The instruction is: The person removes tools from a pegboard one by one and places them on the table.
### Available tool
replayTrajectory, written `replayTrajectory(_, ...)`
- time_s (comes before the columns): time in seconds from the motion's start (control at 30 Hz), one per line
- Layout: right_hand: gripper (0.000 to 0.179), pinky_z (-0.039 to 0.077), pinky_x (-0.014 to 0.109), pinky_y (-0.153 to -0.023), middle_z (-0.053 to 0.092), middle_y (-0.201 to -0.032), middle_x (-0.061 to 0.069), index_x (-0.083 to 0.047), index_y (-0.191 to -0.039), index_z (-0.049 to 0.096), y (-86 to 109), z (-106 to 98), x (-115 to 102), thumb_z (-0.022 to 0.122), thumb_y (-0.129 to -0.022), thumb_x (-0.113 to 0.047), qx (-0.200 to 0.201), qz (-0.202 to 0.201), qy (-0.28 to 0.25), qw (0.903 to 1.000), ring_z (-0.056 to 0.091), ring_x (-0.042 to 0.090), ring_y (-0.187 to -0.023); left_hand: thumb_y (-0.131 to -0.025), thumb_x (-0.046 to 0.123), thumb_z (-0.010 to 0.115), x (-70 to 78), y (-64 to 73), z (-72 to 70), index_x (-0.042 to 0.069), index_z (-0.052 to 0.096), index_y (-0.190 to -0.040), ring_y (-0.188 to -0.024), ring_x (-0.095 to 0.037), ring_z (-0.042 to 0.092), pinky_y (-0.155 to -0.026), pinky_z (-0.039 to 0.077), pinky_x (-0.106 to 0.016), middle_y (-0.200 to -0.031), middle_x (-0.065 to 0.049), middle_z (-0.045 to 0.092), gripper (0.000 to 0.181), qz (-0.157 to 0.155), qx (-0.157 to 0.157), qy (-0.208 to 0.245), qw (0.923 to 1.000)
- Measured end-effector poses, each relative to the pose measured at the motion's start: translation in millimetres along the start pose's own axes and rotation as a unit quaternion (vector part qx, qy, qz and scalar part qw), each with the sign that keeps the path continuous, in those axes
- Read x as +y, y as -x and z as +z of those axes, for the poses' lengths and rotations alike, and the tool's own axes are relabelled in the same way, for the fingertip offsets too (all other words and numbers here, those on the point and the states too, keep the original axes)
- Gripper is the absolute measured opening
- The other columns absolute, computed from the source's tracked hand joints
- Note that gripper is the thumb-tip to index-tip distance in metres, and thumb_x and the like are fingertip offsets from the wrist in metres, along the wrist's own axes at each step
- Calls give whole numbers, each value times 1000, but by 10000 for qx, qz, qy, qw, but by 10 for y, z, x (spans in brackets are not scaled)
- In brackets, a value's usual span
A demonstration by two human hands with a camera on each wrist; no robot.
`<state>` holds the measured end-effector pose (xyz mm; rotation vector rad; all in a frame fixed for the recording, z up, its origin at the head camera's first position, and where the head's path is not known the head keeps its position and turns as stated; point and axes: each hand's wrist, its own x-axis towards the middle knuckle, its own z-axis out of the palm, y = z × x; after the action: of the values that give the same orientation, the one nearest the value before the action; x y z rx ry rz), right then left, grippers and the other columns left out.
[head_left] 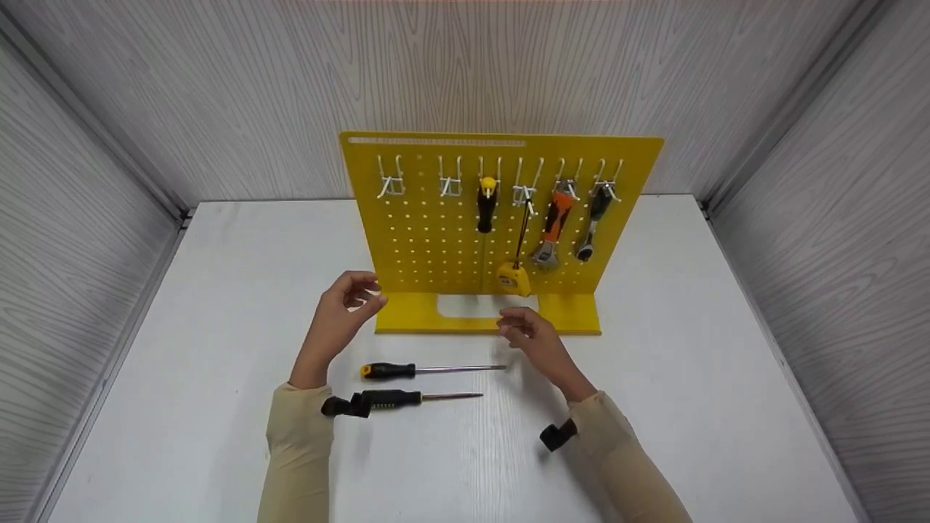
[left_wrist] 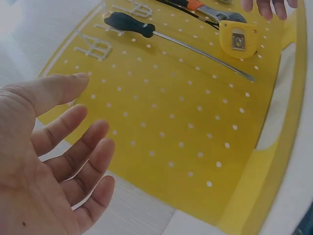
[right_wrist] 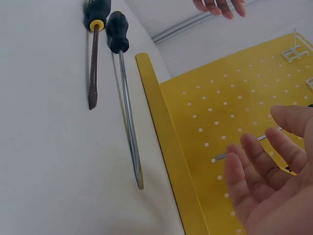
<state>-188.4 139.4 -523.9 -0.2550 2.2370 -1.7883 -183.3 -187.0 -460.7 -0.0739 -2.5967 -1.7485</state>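
Observation:
My left hand [head_left: 343, 309] hovers at the left edge of the yellow pegboard [head_left: 429, 254], its fingers loosely bent around nothing. Low in front of the board's base is my right hand [head_left: 534, 341], also holding nothing, with relaxed fingers. Two screwdrivers with black handles lie side by side on the table: the farther screwdriver [head_left: 436, 370] has a yellow handle end, and the nearer screwdriver [head_left: 425, 397] is partly covered by the left wrist camera. A third screwdriver [head_left: 487, 207] hangs from a board hook, shaft down. The left wrist view shows its flat tip [left_wrist: 247, 77].
Right of the hanging screwdriver are a yellow tape measure [head_left: 514, 279] on a cord, an orange-handled adjustable wrench [head_left: 556, 225] and a dark-handled wrench [head_left: 594, 221]. Two bare hooks, a left hook [head_left: 390, 181] and another hook [head_left: 450, 183], sit at the board's upper left. Wood-grain walls [head_left: 472, 65] surround the white table [head_left: 254, 290].

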Motion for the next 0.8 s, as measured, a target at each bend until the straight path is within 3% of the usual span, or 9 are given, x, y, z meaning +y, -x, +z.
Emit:
replayTrajectory(0.2,43,47,39,-102,55,-134,20,-9,-135,52,-60,-30,-47,59,-96,-26,139,-92,-84,9998,55,25,-121,-90,25,69,183,-126,38,7,53,-130,-106,-20,55,-97,42,-34,-123,-11,57,47,205,90,279,9994)
replayTrajectory(0.5,69,38,47,-110,39,-151,16,-16,-153,26,-209,-55,-206,57,-95,-39,-336,95,423,9985,41,29,-138,-90,18,68,341,-276,179,4,48,-137,-109,-22,52,-95,42,-36,-130,-17,54,53,354,-120,563,9977)
replayTrajectory(0.8,80,32,46,-114,28,-158,12,-18,-156,8,-354,-46,-358,56,-96,-41,-585,208,316,9976,34,28,-143,-88,27,70,490,-436,405,10,45,-143,-125,-34,48,-104,39,-46,-139,-16,50,63,375,-389,773,9955)
